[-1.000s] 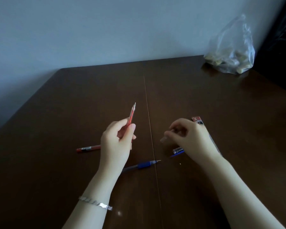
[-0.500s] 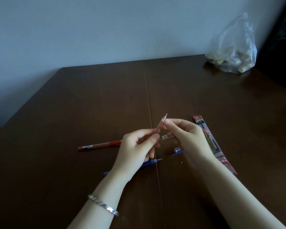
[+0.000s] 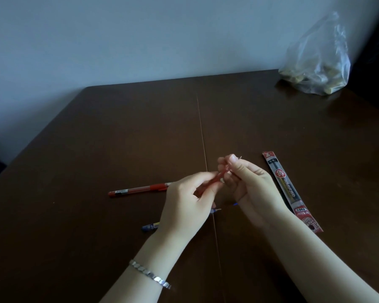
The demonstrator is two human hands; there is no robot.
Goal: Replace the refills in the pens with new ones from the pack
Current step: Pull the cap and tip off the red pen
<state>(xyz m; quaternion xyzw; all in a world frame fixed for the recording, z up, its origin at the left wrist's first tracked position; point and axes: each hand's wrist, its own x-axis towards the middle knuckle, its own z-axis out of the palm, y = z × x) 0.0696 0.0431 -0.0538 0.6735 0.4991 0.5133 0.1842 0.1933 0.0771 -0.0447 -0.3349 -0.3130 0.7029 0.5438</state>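
Note:
My left hand [image 3: 185, 204] pinches the lower end of a thin red refill [image 3: 217, 179] held above the table. My right hand [image 3: 252, 186] grips the refill's upper end, and the metal tip pokes out beside my thumb. Between the fingers a small clear cap piece shows near the refill. A red pen [image 3: 138, 189] lies flat to the left. A blue pen [image 3: 150, 226] lies under my left hand, mostly hidden. The red refill pack [image 3: 289, 189] lies to the right of my right hand.
The dark brown table [image 3: 96, 138] has a seam running down its middle. A clear plastic bag [image 3: 319, 62] with pale objects sits at the far right corner against the wall. My left wrist wears a silver bracelet [image 3: 150, 274].
My left hand carried the red refill rightward to meet my right hand. My right hand lifted from the table and closed over the refill's tip end, uncovering the refill pack.

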